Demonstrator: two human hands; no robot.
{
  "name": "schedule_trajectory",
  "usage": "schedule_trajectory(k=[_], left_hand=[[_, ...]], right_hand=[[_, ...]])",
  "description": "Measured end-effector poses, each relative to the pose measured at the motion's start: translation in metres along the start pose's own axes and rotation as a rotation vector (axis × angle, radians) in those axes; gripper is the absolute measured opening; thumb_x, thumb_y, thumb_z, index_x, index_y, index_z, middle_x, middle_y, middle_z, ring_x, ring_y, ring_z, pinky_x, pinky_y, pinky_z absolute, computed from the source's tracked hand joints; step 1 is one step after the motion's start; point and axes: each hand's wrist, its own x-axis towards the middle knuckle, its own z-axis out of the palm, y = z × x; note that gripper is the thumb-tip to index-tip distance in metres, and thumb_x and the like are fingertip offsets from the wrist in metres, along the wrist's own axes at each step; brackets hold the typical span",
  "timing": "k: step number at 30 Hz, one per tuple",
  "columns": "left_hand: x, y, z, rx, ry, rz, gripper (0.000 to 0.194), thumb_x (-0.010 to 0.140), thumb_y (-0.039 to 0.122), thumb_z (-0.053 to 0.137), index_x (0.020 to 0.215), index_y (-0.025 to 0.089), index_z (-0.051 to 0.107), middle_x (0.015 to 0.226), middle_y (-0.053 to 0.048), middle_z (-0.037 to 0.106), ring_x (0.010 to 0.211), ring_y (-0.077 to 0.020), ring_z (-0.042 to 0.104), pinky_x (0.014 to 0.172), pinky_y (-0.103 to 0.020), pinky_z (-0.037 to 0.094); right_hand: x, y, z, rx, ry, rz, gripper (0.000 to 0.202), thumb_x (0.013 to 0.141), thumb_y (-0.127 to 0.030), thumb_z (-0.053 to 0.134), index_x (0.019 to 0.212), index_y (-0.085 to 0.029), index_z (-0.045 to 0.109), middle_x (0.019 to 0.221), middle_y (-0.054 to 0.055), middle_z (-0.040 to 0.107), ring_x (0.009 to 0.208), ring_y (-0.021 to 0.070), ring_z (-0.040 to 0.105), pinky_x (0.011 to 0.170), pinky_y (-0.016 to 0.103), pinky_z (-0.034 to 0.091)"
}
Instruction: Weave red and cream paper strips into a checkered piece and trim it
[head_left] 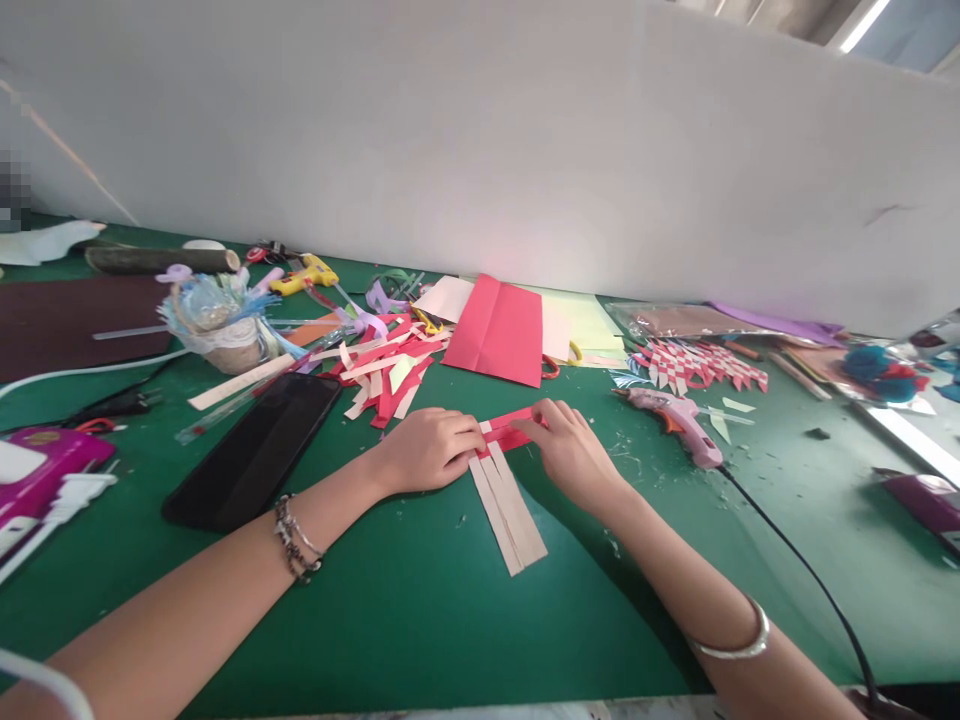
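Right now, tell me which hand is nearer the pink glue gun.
Right. The right hand is just left of the pink glue gun; the left hand is farther left, beyond the right hand.

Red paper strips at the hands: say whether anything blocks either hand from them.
Nothing visible does: the left hand and right hand both touch the red paper strips. The pink glue gun lies apart, to the right.

Lone head camera looking forward and down over table (420,640), facing pale wall (465,130). Sitting close (worn on person's own head), left forearm (202,600) and right forearm (675,570) showing from lower corners, left hand (431,448) and right hand (574,450) lying near centre. Wall filling upper part, table spanning frame's width.
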Motion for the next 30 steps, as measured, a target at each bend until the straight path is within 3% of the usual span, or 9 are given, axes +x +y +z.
schedule_trajectory(k=[5,11,18,24,30], left_hand=[[0.001,0.001,-0.002,0.027,-0.006,-0.011,0.027,0.084,0.016,0.039,0.088,0.019,0.065,0.087,-0.003,0.066,0.076,-0.0153,0.061,0.068,-0.027,0.045],[0.001,0.001,-0.001,-0.014,0.011,-0.012,0.026,0.083,0.014,0.041,0.088,0.019,0.065,0.091,-0.001,0.067,0.079,-0.0154,0.062,0.069,-0.028,0.045],[0.001,0.0,-0.001,0.017,0.004,-0.02,0.026,0.083,0.015,0.04,0.088,0.019,0.065,0.089,-0.002,0.067,0.078,-0.0159,0.062,0.067,-0.028,0.045],[0.001,0.001,-0.002,-0.017,0.005,-0.019,0.027,0.083,0.014,0.039,0.088,0.02,0.065,0.091,-0.001,0.068,0.08,-0.0148,0.062,0.07,-0.027,0.045],[0.002,0.002,-0.004,0.003,-0.005,-0.053,0.026,0.084,0.016,0.04,0.086,0.02,0.065,0.089,-0.001,0.067,0.076,-0.0147,0.061,0.069,-0.027,0.045]], right_hand=[[0.002,-0.012,0.001,0.096,-0.045,-0.114,0.039,0.087,-0.007,0.033,0.112,-0.023,0.059,0.089,0.007,0.049,0.08,0.0185,0.042,0.068,0.029,0.036],[-0.002,-0.004,0.002,0.02,-0.042,0.03,0.042,0.081,0.0,0.032,0.102,-0.019,0.064,0.088,0.009,0.048,0.075,0.0183,0.042,0.065,0.029,0.036],[0.001,-0.019,0.002,0.059,-0.049,-0.062,0.036,0.088,-0.011,0.036,0.112,-0.023,0.059,0.088,0.007,0.05,0.077,0.0181,0.044,0.064,0.028,0.035],[-0.001,-0.011,0.0,-0.016,-0.052,0.091,0.038,0.084,-0.003,0.035,0.102,-0.021,0.063,0.092,0.008,0.051,0.078,0.0178,0.044,0.066,0.028,0.034],[0.0,-0.022,-0.001,0.042,-0.09,-0.012,0.036,0.088,-0.011,0.037,0.114,-0.025,0.057,0.092,0.006,0.05,0.079,0.0174,0.045,0.065,0.027,0.034]])
